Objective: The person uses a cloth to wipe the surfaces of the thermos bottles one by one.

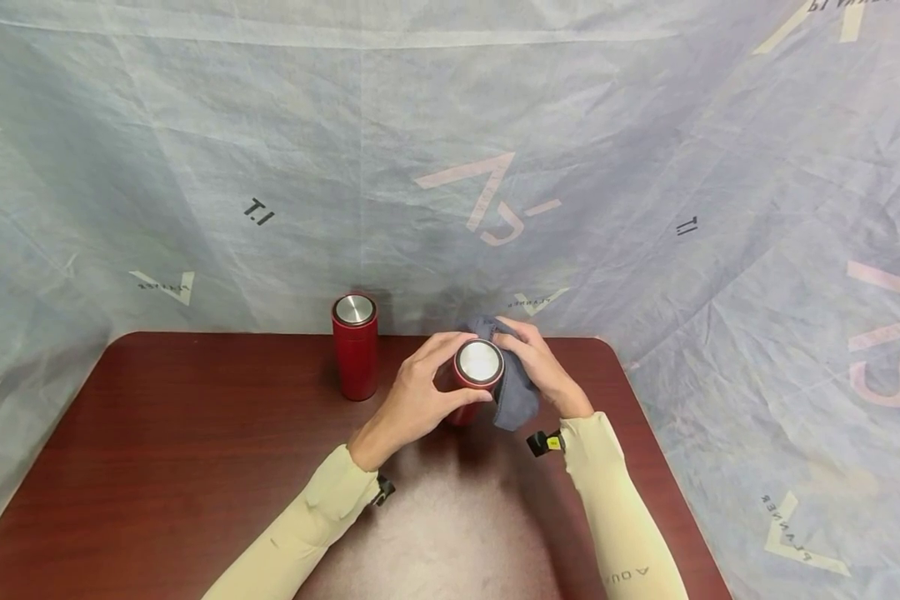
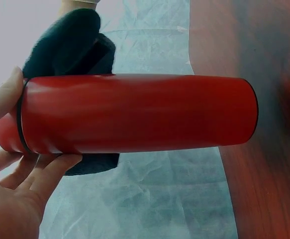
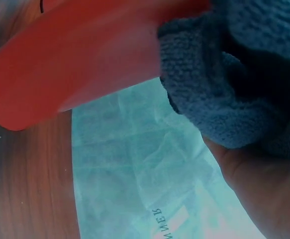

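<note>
A red thermos flask point(image 1: 480, 362) with a silver-topped lid is upright in front of me. My left hand point(image 1: 414, 393) grips it near the top, thumb on one side and fingers on the other. My right hand point(image 1: 537, 364) holds a grey-blue cloth point(image 1: 518, 398) against the flask's right side. In the left wrist view the flask's smooth red body point(image 2: 140, 113) spans the frame, with the cloth point(image 2: 62, 47) behind its upper part. The right wrist view has the bunched cloth point(image 3: 194, 74) covering most of the fingers. Whether the flask's base touches the table I cannot tell.
A second red thermos flask point(image 1: 356, 358) stands upright to the left, near the back edge of the dark red wooden table point(image 1: 195, 433). Pale printed fabric point(image 1: 307, 167) hangs close behind the table and along its sides.
</note>
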Demonstrator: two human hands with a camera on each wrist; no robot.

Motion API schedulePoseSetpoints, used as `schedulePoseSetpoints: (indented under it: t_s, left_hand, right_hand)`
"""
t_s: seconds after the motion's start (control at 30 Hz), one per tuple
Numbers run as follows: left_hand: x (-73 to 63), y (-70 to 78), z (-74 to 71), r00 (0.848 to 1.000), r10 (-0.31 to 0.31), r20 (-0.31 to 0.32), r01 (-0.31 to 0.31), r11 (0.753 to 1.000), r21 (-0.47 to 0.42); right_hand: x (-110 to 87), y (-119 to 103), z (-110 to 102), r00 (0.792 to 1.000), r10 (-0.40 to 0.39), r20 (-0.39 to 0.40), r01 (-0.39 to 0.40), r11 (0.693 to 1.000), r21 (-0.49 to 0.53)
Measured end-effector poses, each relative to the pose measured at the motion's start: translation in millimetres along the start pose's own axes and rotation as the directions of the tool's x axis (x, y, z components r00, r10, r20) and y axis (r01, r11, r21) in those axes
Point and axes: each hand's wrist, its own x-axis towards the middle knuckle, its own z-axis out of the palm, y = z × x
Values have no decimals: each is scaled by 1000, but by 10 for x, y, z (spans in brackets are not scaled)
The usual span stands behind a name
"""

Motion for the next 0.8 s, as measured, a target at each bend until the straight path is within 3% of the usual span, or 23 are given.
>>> schedulePoseSetpoints:
  t_s: [0.4,0.8]
  left_hand:
    - [5,55,4,999,47,19,-47,999,-20]
    - [-7,76,12,996,77,38,-75,997,-31]
  right_hand:
    - [-33,162,-27,993,101,66,-100,995,-26]
    - [-38,316,-13,991,106,86,-101,993,-55]
